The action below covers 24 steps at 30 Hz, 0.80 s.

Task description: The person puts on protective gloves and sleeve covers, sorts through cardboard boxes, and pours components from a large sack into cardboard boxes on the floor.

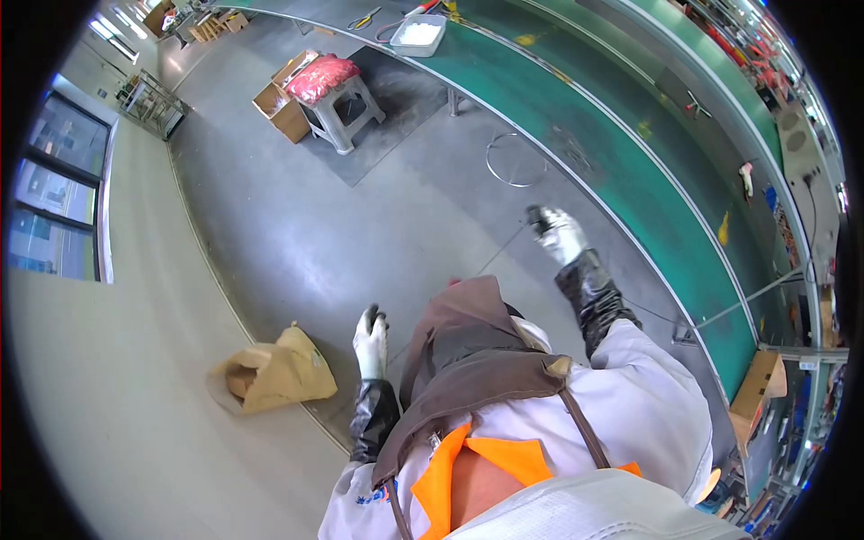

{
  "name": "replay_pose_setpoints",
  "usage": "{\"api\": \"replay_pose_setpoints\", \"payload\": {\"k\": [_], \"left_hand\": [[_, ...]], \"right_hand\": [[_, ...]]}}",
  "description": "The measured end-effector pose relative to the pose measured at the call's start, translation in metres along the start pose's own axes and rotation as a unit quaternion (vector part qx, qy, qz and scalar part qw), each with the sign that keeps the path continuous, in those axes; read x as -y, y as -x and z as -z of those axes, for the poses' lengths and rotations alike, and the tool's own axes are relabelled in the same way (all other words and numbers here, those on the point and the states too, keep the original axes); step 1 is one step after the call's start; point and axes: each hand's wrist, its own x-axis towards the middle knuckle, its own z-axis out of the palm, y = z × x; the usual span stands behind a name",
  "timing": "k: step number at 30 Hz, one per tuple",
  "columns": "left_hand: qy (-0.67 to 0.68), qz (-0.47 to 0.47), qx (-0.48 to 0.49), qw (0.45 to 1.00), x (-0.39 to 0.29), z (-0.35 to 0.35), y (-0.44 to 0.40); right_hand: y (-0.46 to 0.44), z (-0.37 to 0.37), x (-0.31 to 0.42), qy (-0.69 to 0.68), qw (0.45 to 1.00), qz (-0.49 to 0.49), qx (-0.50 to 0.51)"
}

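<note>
My left hand [371, 342], in a white glove with dark fingertips, hangs over the floor beside the brown apron [459, 346]. Its fingers are slightly bent and apart, with nothing visible between them. On the other side, my right hand [558, 234] is stretched forward near the edge of the green-topped bench [621, 202]. It wears the same kind of glove, its fingers loosely curled, and no held object shows. Black sleeve covers reach up both forearms. Beyond the right hand, a thin metal ring [489, 165] lies on the grey floor.
A paper sack [301, 369] stands by the left wall. Ahead are a grey stool [337, 121] with a red cushion [321, 79] and a cardboard box [286, 117]. A plastic tray [418, 36] with white contents sits on the bench. Another cardboard box [756, 387] is at the right.
</note>
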Motion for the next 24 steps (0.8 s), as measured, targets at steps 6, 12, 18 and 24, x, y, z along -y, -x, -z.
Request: {"api": "replay_pose_setpoints", "payload": {"k": [6,12,18,24], "left_hand": [[-0.082,-0.095,0.042,0.991,-0.046,-0.026,-0.174],[-0.062,0.015,0.028,0.998,-0.106,0.001,-0.299],[0.040,0.079,-0.044,0.995,-0.140,0.049,-0.423],[0.066,0.134,-0.010,0.989,-0.168,0.094,-0.573]], "right_hand": [[-0.185,-0.033,0.028,-0.086,0.989,-0.002,-0.118],[-0.380,-0.165,0.008,-0.075,0.992,-0.093,-0.034],[-0.508,-0.349,-0.027,-0.010,0.981,-0.160,0.111],[-0.608,-0.442,-0.063,-0.038,0.964,-0.205,0.164]]}}
